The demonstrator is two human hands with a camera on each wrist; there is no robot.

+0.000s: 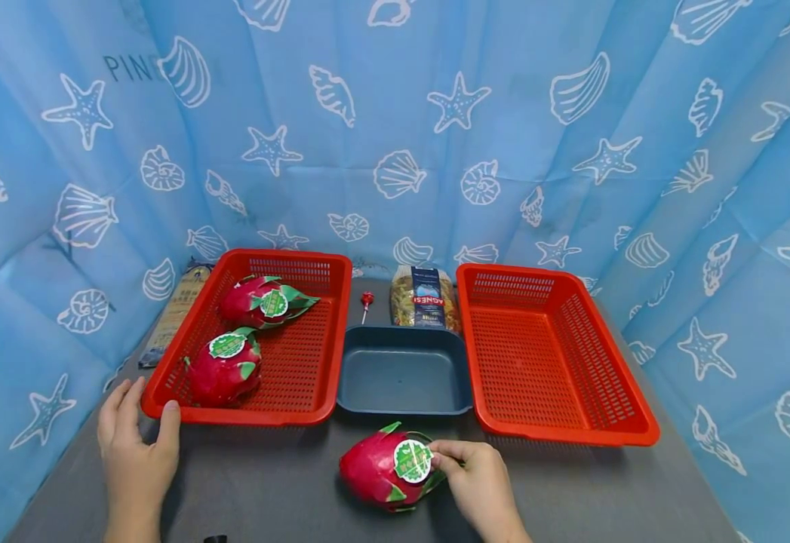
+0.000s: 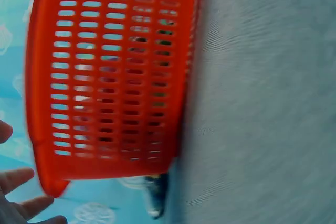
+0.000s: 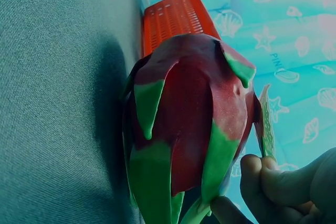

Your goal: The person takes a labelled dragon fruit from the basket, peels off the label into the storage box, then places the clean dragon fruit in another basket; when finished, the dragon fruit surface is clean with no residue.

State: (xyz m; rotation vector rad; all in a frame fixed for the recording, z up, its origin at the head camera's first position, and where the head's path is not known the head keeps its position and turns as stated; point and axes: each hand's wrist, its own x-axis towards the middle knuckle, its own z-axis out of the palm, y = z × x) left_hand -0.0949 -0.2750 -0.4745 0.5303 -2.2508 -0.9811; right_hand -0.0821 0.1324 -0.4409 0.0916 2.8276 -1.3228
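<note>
A pink dragon fruit [image 1: 376, 466] with green-tipped scales lies on the grey table before the blue tray. My right hand [image 1: 479, 483] is at its right end, thumb and forefinger pinching the edge of a round green-and-white sticker [image 1: 412, 461]. From the right wrist, this sticker [image 3: 267, 127] stands up off the fruit's skin, and another finger touches a green scale. My left hand [image 1: 138, 452], fingers spread, is at the near left corner of the left red basket [image 1: 286, 415]. Inside that basket lie two dragon fruits [image 1: 221, 377], each with a similar sticker.
Between the baskets stands a dark blue tray [image 1: 401, 369]. Behind it are a pasta bag [image 1: 425, 298] and a red lollipop [image 1: 367, 299]. A second red basket [image 1: 524, 362] is on the right. A long packet [image 1: 176, 317] lies left of the left basket. A shell-patterned curtain [image 1: 395, 136] surrounds the table.
</note>
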